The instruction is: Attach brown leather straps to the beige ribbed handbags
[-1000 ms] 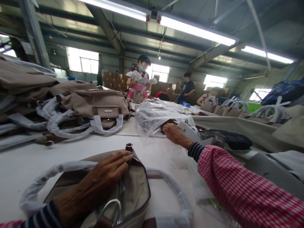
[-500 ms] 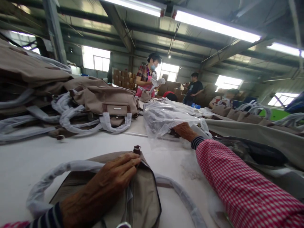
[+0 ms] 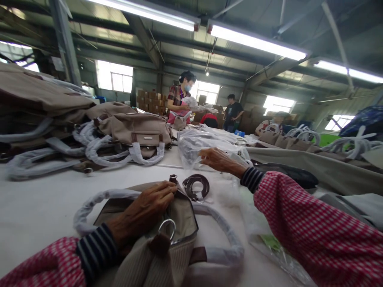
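Note:
A beige handbag (image 3: 179, 215) with handles wrapped in white foam (image 3: 98, 199) lies open on the white table (image 3: 38, 207) right in front of me. My left hand (image 3: 140, 211) rests on it, fingers gripping the edge of its open top beside the brown zip tab (image 3: 172, 178). A metal ring (image 3: 167, 228) stands up near my wrist. My right hand (image 3: 220, 159) hovers further out, fingers stretched left, above a coiled brown strap (image 3: 196, 186) in clear wrap. Whether it pinches the wrap is unclear.
Beige handbags (image 3: 131, 129) with wrapped handles are piled at the left. A heap of clear plastic bags (image 3: 206, 141) lies beyond my right hand, a long beige cloth (image 3: 314, 167) and a black item (image 3: 287, 177) to the right. Other people (image 3: 182, 97) work at the far end near cardboard boxes (image 3: 149, 100).
My right hand has drawn back out of the plastic heap, and a coiled brown strap now lies beside the handbag. My left hand stays on the bag's opening.

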Demonstrator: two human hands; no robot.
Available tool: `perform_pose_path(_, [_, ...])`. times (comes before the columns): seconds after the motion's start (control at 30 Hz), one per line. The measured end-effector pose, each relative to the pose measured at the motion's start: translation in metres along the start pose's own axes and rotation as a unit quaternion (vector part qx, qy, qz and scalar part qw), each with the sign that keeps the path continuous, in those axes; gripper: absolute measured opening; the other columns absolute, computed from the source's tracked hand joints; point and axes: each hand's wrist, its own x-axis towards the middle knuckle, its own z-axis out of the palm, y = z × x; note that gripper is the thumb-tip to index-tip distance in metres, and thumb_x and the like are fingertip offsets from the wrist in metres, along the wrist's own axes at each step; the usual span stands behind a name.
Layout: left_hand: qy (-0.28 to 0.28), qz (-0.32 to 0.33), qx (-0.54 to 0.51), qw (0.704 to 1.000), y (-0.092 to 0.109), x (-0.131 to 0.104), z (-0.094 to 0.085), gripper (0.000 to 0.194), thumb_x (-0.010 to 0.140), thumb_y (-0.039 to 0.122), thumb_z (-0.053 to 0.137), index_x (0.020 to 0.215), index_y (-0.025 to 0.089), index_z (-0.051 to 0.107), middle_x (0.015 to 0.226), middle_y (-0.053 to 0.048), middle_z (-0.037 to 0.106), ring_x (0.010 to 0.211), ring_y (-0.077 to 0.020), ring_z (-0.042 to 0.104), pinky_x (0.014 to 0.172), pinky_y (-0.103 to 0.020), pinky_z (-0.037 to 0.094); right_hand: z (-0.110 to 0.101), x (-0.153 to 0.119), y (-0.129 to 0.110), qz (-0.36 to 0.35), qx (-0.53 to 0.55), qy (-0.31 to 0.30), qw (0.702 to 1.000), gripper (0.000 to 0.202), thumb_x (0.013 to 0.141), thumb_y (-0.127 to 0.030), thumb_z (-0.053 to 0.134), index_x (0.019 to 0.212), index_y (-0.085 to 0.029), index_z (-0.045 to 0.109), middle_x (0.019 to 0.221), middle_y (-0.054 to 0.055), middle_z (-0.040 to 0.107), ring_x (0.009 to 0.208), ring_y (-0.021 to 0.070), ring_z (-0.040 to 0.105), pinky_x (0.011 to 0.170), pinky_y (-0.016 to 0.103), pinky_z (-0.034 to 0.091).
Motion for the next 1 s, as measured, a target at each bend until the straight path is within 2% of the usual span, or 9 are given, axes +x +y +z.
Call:
perform_pose_path(0.07, [-0.005,0.003,0.004,1.0,-0.001,0.0,0.001,0.024,0.103,0.006,0.046,0.107,0.013,0.068,0.125,-0.011,0.074,0.125,-0.0237,0.064,0.111,-0.043,0.058,0.006,0.002,-0.028,-0.041,0.049,0.049,0.997,0.019,0.095,-0.018,0.066,0.11,-0.012,0.074,0.103,0.01,0.076,0.084,0.0166,0.064,0.077,0.026,0.043])
perform_pose_path(0.1, [-0.004,0.005,0.007,1.0,-0.001,0.0,0.002,0.024,0.103,0.006,0.046,0.109,0.013,0.068,0.126,-0.012,0.074,0.125,-0.0241,0.064,0.11,-0.044,0.058,0.008,0.002,-0.044,-0.08,0.084,0.05,0.992,0.017,0.097,-0.019,0.064,0.109,-0.013,0.074,0.104,0.009,0.076,0.086,0.0161,0.064,0.078,0.025,0.044])
perform_pose_path(0.2, [0.002,0.01,0.003,1.0,-0.003,-0.002,0.004,0.026,0.101,0.004,0.045,0.11,0.015,0.067,0.122,-0.011,0.074,0.117,-0.0242,0.068,0.106,-0.045,0.061,0.01,-0.004,-0.087,-0.188,0.111,-0.037,0.975,0.017,0.099,-0.025,0.065,0.108,-0.016,0.075,0.098,0.006,0.075,0.083,0.0151,0.063,0.076,0.025,0.043])
perform_pose_path(0.27, [0.0,0.008,-0.003,1.0,-0.003,-0.003,0.002,0.026,0.101,0.004,0.044,0.108,0.017,0.066,0.116,-0.01,0.075,0.111,-0.0232,0.07,0.103,-0.042,0.062,0.01,-0.009,-0.107,-0.193,0.052,-0.089,0.976,0.016,0.097,-0.021,0.065,0.107,-0.016,0.076,0.089,0.006,0.073,0.074,0.0144,0.059,0.069,0.025,0.038])
perform_pose_path(0.33, [-0.002,0.01,0.0,1.0,-0.003,-0.002,0.0,0.027,0.1,0.003,0.045,0.109,0.018,0.065,0.115,-0.009,0.075,0.109,-0.0223,0.07,0.102,-0.039,0.062,0.011,-0.012,-0.115,-0.166,0.018,-0.093,0.981,0.018,0.093,-0.014,0.065,0.106,-0.014,0.077,0.081,0.005,0.07,0.068,0.013,0.054,0.064,0.025,0.034])
perform_pose_path(0.53, [-0.021,0.027,0.056,0.998,-0.001,0.0,-0.001,0.027,0.101,0.004,0.045,0.113,0.016,0.067,0.12,-0.012,0.074,0.123,-0.0257,0.065,0.111,-0.045,0.057,0.025,-0.013,-0.097,-0.145,0.103,-0.076,0.981,0.012,0.089,-0.01,0.068,0.093,-0.011,0.079,0.07,0.0,0.066,0.064,0.0099,0.051,0.062,0.023,0.031])
perform_pose_path(0.63, [-0.04,0.013,0.062,0.997,-0.001,-0.001,0.002,0.026,0.101,0.004,0.045,0.107,0.015,0.067,0.114,-0.011,0.074,0.118,-0.0255,0.066,0.11,-0.045,0.057,0.032,-0.013,-0.092,-0.138,0.137,-0.081,0.978,0.013,0.085,-0.009,0.071,0.093,-0.012,0.081,0.074,0.001,0.071,0.067,0.0107,0.057,0.066,0.022,0.035])
perform_pose_path(0.83, [-0.026,0.031,0.034,0.999,-0.001,0.002,-0.004,0.028,0.102,0.003,0.042,0.105,0.014,0.068,0.125,-0.011,0.071,0.124,-0.0248,0.061,0.111,-0.043,0.057,0.025,-0.022,-0.075,-0.134,0.042,-0.09,0.986,0.018,0.091,-0.009,0.062,0.088,-0.013,0.079,0.077,0.005,0.073,0.067,0.012,0.054,0.066,0.026,0.033])
perform_pose_path(1.0, [-0.044,0.017,0.009,0.999,0.003,0.005,-0.01,0.028,0.103,0.004,0.042,0.102,0.014,0.068,0.127,-0.011,0.071,0.124,-0.0245,0.061,0.111,-0.045,0.056,0.02,-0.047,-0.034,-0.045,-0.015,-0.119,0.992,0.017,0.089,-0.009,0.064,0.082,-0.016,0.078,0.079,0.005,0.074,0.072,0.0137,0.059,0.067,0.026,0.032])
